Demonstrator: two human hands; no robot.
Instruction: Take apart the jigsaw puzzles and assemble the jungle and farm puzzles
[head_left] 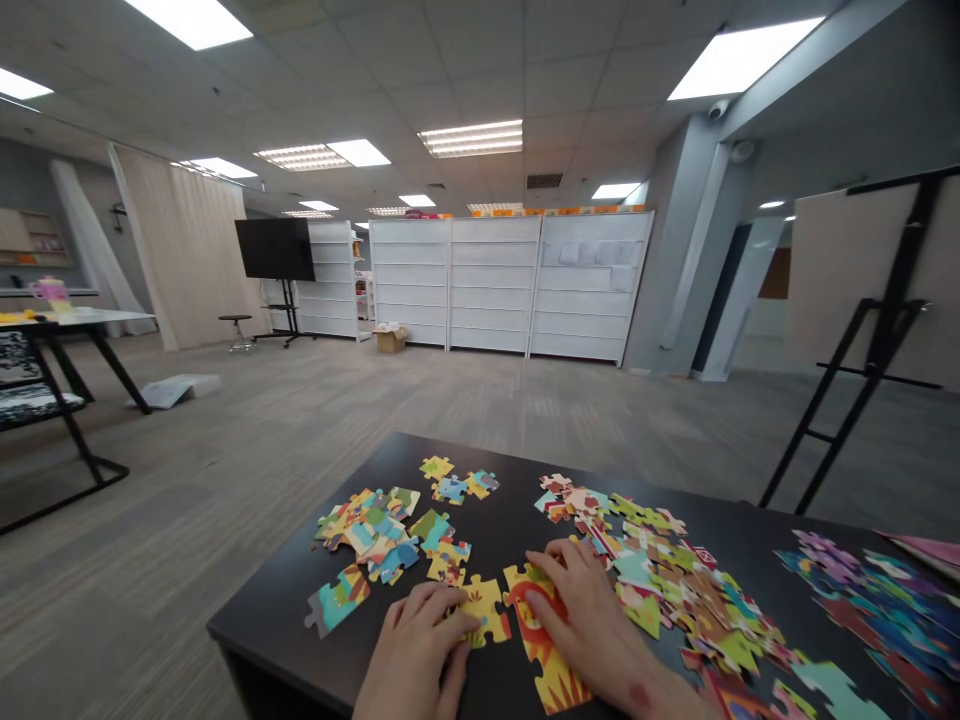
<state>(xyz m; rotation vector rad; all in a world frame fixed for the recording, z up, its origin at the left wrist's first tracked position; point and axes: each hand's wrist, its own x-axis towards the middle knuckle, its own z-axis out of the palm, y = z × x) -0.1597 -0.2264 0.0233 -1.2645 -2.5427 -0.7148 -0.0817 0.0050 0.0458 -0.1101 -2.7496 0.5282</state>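
My left hand (420, 645) rests at the near side of a dark table, its curled fingers on the left edge of a yellow puzzle piece (489, 608) with a small plant print. Just to the right, my right hand (589, 620) grips a joined yellow puzzle section (556, 682) with an orange-red animal picture, partly hidden under the fingers. The two yellow parts lie side by side, edges nearly touching; whether they interlock I cannot tell. Beyond my left hand is a heap of mixed puzzle pieces (367, 530), with a teal and yellow piece (339, 600) nearer me.
A larger pile of puzzle pieces (675, 580) spreads right of my right hand. Purple and blue pieces (877, 600) lie farther right. A few loose pieces (451, 488) sit toward the far edge of the black table (277, 590). An easel stand (885, 330) rises behind on the right.
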